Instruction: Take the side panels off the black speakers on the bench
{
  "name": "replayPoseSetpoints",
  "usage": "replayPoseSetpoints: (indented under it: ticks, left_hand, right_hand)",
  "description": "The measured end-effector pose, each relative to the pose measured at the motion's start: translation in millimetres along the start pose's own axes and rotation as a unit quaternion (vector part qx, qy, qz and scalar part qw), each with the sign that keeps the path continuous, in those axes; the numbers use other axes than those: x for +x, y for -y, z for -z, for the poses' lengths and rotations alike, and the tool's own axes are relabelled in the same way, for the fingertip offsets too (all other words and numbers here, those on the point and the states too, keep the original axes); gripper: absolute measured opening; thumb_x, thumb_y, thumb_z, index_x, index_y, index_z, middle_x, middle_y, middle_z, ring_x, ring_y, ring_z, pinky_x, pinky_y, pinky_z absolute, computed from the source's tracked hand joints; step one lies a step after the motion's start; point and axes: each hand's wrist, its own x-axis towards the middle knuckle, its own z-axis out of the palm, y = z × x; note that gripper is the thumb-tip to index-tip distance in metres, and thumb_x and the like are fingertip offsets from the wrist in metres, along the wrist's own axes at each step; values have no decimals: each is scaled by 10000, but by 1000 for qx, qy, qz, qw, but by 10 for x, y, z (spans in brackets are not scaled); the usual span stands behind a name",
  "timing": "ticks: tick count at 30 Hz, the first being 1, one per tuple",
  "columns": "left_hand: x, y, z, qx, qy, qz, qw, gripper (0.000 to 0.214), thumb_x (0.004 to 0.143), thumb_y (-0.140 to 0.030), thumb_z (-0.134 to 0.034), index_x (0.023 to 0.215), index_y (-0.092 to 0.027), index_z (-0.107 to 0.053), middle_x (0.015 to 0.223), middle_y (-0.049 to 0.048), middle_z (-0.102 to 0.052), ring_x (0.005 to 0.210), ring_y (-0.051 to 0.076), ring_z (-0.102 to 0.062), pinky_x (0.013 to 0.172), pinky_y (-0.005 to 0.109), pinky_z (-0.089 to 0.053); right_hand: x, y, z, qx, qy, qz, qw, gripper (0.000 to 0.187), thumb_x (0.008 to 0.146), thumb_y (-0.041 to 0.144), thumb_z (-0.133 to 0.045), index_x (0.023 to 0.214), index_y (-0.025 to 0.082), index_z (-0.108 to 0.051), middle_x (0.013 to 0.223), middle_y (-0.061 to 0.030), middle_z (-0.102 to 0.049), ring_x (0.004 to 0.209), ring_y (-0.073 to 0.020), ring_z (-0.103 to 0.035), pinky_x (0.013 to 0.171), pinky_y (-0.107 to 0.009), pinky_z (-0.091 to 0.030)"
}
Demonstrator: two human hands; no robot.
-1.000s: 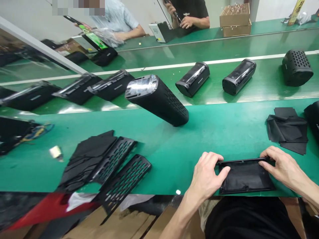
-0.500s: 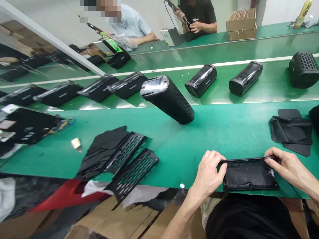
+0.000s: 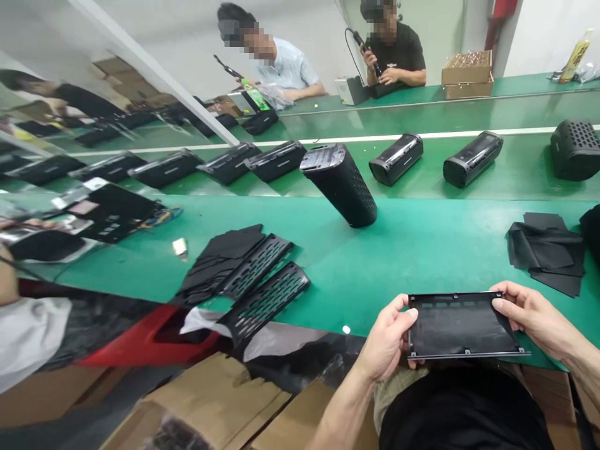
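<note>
Black panel (image 3: 462, 328) was held in both hands, roughly level, over the near edge of the green table (image 3: 422, 250), right of centre and just above the lap. Contact with the table under it could not be told.

Left hand (image 3: 387, 337): closed on the panel's left short side, thumb laid on the upper left corner, fingers curled under, tips seen below the lower left corner. Forearm was angled up from bottom centre.

Right hand (image 3: 539, 319): pinched on the upper right corner, thumb flat on the face, index finger along the far edge, other fingers bent behind. Forearm was brought in from the right edge. Lower right corner was left ungripped.

Open side with small corner tabs was turned up; a row of slots was seen along the far edge.

Writing: pale lettering was seen on the sides of the dark housings (image 3: 281, 161) lined up on the belt, too small to read. White characters on the black box (image 3: 112, 215) at left were blurred. Dark characters on the yellow bottle (image 3: 575, 57) at far right could not be read. No brand could be made out.
</note>
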Motion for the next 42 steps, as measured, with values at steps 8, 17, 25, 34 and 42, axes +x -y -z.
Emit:
replayPoseSetpoints:
  ticks: [8,17,25,34,42]
  left_hand:
    - [-68,173,-51,-50,-50,-67,995,581,705,-599,-915,926,-190,-567,758,-38,-639,622,96,-603,613,208,-527]
    - [113,54,116,-12,-26,-73,997,559,809,-699,-809,939,-213,-564,655,-65,-596,561,90,-551,605,207,-490]
    - [446,-433,341,-16,-1,31,999,553,867,-727,-726,1032,-225,-563,654,-71,-600,425,87,-497,421,199,-433]
    - [353,-1274,311,-92,6,86,992,592,794,-641,-848,1110,-190,-630,816,-21,-676,632,102,-608,589,199,-530]
    - [42,-1886,297,-90,52,104,989,683,748,-626,-879,1193,-192,-596,819,-36,-621,521,88,-538,403,208,-477]
  right_hand:
    - [-55,-142,24,-13,11,35,999,634,688,701,-911,1023,201,-711,732,33,-529,662,-130,-466,535,-237,-381]
    - [39,119,-87,4,8,6,1000,620,712,744,-881,980,207,-723,745,7,-594,650,-136,-486,552,-240,-395]
    - [443,432,-225,40,-53,-93,993,609,691,718,-909,1005,221,-751,816,-18,-631,736,-174,-553,650,-271,-464]
    - [346,1299,-497,94,-124,-154,976,648,597,633,-998,1031,203,-781,798,-2,-640,717,-142,-544,645,-241,-453]
    - [-23,1832,-793,158,-147,-145,966,555,583,600,-1007,824,207,-697,707,19,-634,612,-129,-547,609,-251,-465]
